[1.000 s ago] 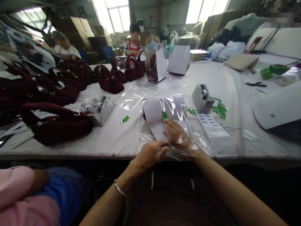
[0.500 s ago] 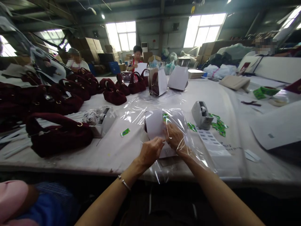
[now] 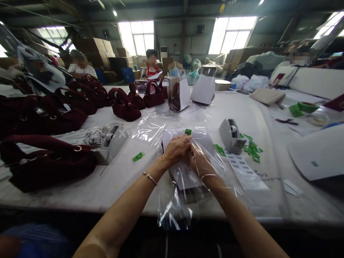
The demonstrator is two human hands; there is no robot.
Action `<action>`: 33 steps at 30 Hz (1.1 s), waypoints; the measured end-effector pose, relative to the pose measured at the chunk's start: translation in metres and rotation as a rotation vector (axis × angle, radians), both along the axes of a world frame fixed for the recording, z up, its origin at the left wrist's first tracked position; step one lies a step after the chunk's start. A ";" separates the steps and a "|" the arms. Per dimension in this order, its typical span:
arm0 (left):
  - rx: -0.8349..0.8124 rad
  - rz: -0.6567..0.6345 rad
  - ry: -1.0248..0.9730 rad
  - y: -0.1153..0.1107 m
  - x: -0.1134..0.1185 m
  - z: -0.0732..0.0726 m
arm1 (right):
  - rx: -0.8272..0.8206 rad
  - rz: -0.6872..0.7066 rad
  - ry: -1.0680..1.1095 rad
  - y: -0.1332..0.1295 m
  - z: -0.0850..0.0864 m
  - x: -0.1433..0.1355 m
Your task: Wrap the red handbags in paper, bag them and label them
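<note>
My left hand (image 3: 177,148) lies over a sheet of white paper (image 3: 185,179), its fingers pressed together just below a small green packet (image 3: 188,132). My right hand (image 3: 200,163) is against it with curled fingers, partly beneath a clear plastic bag (image 3: 174,211) that reaches over the wrist. What the fingers of either hand pinch, if anything, is hidden. The paper covers a dark item that shows only at its left edge. Loose film spreads around the paper and hangs over the table's front edge.
A grey tape dispenser (image 3: 231,136) stands at right, near several green packets (image 3: 252,148) and a label sheet (image 3: 244,170). Another dispenser (image 3: 113,143) is at left, beside a maroon handbag (image 3: 51,165). Further back are more maroon bags and wrapped bags (image 3: 178,93). Co-workers sit beyond.
My left hand has moved up and forward over the paper, close to the green packet. My right hand has shifted slightly toward me. More plastic now hangs over the front edge.
</note>
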State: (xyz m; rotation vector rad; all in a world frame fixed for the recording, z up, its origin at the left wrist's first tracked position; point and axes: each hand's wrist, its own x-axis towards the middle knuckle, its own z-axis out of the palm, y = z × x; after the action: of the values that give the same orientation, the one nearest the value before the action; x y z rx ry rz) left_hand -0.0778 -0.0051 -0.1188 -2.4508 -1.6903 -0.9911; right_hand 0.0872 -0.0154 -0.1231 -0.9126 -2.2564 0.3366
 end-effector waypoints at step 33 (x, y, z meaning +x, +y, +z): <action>-0.053 -0.287 -0.063 -0.043 -0.020 -0.012 | -0.222 0.109 -0.461 -0.046 -0.044 0.042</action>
State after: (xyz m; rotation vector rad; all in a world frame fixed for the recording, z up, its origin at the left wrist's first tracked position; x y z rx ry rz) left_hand -0.0973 -0.0477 -0.1306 -2.7819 -1.4229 -1.0701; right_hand 0.1289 -0.0612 -0.1668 -1.0686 -2.7389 0.4723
